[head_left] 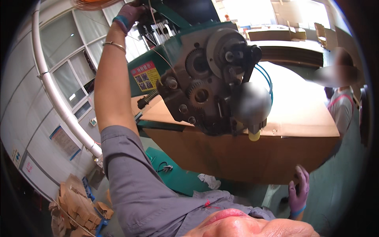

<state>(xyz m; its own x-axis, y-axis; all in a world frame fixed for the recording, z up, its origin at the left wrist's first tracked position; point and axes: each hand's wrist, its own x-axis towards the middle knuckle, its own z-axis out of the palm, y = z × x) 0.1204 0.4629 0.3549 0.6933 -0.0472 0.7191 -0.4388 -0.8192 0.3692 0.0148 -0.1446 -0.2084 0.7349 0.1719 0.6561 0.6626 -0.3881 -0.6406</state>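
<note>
Fingers on the right hand (301, 191), at 4 o'clock, are loosely spread and hold nothing; they are just beside the lower right part of a large cardboard box (244, 156), and whether a fingertip touches it I cannot tell. The left hand (132, 16) reaches up to 11 o'clock, at the dark upper part of a green wire-fed machine head (211, 79). Its fingertips are hidden there, so I cannot tell whether they grip or only rest.

The machine head hangs a little above centre, towards 1 o'clock, with a toothed gear (198, 94) exposed on its face and a coil spring (151, 96) poking out towards 9 o'clock. A thin copper-coloured wire (169, 61) runs down to it from 12 o'clock, and an orange coil (92, 4) sits at 11 o'clock. The box lies behind and below the head, reaching out to 4 o'clock. A co-worker (342, 104) stands at 3 o'clock.

To work well here, I would keep the left fingers and the bracelet (114, 45) clear of the gear teeth, guide the wire without kinking it, and set the right palm flat against the box to steady it, well away from the head.
</note>
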